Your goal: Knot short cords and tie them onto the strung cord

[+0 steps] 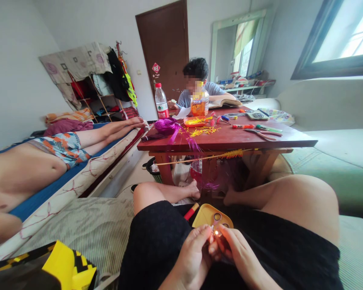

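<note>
Over my lap, my left hand (198, 245) and my right hand (234, 245) meet at the fingertips. A small bright flame (217, 233) glows between them, at the thumb of my right hand, which is closed round a lighter mostly hidden by the fingers. My left hand pinches something tiny and pale that I cannot make out. Just beyond the fingers, a yellow tray (204, 214) rests on my lap with scissors (218, 218) in it. Left of the tray lies a red and yellow tube-like stick (191, 211).
Ahead stands a red table (224, 135) bearing purple strands (169, 126), yellow bits (199, 132), pliers (261, 134) and bottles. A thin stick (184, 162) runs below its front edge. Someone (196, 72) sits behind it; another person (27, 169) lies on the bed at left.
</note>
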A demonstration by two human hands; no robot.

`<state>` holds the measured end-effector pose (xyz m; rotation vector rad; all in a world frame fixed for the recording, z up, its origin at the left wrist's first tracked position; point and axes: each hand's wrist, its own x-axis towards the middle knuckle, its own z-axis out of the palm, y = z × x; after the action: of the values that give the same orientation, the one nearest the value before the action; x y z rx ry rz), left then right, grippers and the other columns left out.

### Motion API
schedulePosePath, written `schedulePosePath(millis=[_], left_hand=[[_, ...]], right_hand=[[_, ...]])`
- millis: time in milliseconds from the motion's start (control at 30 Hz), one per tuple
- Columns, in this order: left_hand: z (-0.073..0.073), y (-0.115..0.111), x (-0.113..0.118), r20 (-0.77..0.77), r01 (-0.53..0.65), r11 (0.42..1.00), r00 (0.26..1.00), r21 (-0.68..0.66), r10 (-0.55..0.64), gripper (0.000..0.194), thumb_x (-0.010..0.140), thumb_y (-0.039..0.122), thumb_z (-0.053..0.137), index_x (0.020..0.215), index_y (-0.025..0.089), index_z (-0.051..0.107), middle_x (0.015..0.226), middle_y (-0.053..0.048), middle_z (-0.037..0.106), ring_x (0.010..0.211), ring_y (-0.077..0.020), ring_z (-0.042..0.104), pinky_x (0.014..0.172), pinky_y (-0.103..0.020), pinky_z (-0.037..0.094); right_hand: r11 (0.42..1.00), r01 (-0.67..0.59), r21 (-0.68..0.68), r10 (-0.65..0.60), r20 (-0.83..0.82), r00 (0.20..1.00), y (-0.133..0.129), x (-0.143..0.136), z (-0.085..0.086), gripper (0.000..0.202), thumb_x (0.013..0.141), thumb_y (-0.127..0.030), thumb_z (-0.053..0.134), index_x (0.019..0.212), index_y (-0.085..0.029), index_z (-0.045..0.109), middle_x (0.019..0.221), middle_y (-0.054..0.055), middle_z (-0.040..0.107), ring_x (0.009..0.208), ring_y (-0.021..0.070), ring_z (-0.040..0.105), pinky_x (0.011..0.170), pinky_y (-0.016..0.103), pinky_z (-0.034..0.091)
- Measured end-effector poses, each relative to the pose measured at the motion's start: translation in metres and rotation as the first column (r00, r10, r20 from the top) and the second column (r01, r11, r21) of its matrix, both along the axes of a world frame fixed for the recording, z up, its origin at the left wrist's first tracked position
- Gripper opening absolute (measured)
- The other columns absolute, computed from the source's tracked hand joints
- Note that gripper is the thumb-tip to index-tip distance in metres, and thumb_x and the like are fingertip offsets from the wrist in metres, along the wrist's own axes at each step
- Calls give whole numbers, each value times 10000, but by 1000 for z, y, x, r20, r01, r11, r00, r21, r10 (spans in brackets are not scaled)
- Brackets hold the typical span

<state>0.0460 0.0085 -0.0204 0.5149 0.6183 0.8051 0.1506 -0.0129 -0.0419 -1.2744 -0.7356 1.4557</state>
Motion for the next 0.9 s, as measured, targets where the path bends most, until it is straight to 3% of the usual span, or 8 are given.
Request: schedulePosePath(millis=[200, 400, 500, 567, 633, 700, 800, 900], left_hand=[[-1, 2, 1, 5, -3, 1000, 1000, 6, 3, 377, 616, 400, 726, 528, 149, 459, 418, 52, 416, 446, -72, 402, 501, -219, 298], [-14, 5, 4, 101, 67, 995, 992, 69, -74, 409, 622, 457, 705, 506, 154, 456, 356, 67, 363, 362, -57, 349, 428, -203, 269], [-12, 4, 1, 124, 120, 987, 983, 110, -133, 408, 662, 465, 674, 523, 161, 441, 365, 71, 366, 348, -47, 318, 437, -203, 283], [-9, 3, -2, 100, 142, 981, 983, 133, -156, 407, 691, 469, 649, 533, 162, 432, 387, 64, 387, 362, -51, 341, 466, -212, 305], [-7, 3, -4, 69, 146, 977, 985, 155, -158, 422, 697, 493, 630, 529, 162, 430, 398, 51, 410, 383, -65, 380, 490, -223, 318], [-9, 5, -7, 22, 96, 977, 994, 191, -103, 438, 684, 505, 636, 506, 155, 440, 445, 13, 479, 448, -89, 445, 527, -232, 332], [-14, 10, -13, -86, -94, 951, 989, 294, 124, 395, 642, 458, 696, 516, 127, 521, 657, -45, 593, 610, -106, 491, 611, -227, 341], [-18, 17, -20, -128, -196, 916, 959, 351, 255, 350, 633, 447, 707, 584, 120, 594, 647, -15, 565, 564, -79, 431, 601, -222, 321]], right_hand=[[995, 97, -33, -97, 1, 995, -2, -2, -10, 535, 592, -720, 498, 547, -188, 481, 510, -9, 549, 467, 131, 503, 487, 249, 412], [1000, -24, 1, 24, -29, 999, -4, 4, -8, 540, 672, -703, 446, 589, -172, 498, 519, -8, 526, 493, 133, 503, 515, 247, 404], [996, -73, 54, 63, 176, 982, 6, 24, -7, 556, 804, -643, 220, 596, -192, 471, 426, -47, 403, 419, 124, 431, 459, 238, 361], [979, -175, 107, 92, 533, 841, 19, 41, -9, 481, 884, -489, 158, 702, -200, 497, 513, -20, 501, 496, 144, 499, 504, 233, 383], [954, -299, 30, 118, 878, 464, 33, 54, -16, 306, 892, -313, 253, 832, -193, 528, 746, 42, 624, 683, 170, 584, 625, 244, 415], [946, -320, -54, 146, 952, 270, 44, 58, -29, 183, 791, -144, 398, 829, -150, 577, 868, 132, 645, 801, 244, 597, 700, 319, 406], [927, -360, -109, 180, 969, 170, 51, 51, -50, 218, 644, -10, 473, 703, -135, 641, 839, 180, 671, 882, 331, 584, 755, 405, 371], [895, -429, -118, 200, 968, 151, 49, 43, -57, 203, 570, -5, 544, 626, -161, 663, 817, 157, 692, 889, 347, 580, 779, 418, 359]])
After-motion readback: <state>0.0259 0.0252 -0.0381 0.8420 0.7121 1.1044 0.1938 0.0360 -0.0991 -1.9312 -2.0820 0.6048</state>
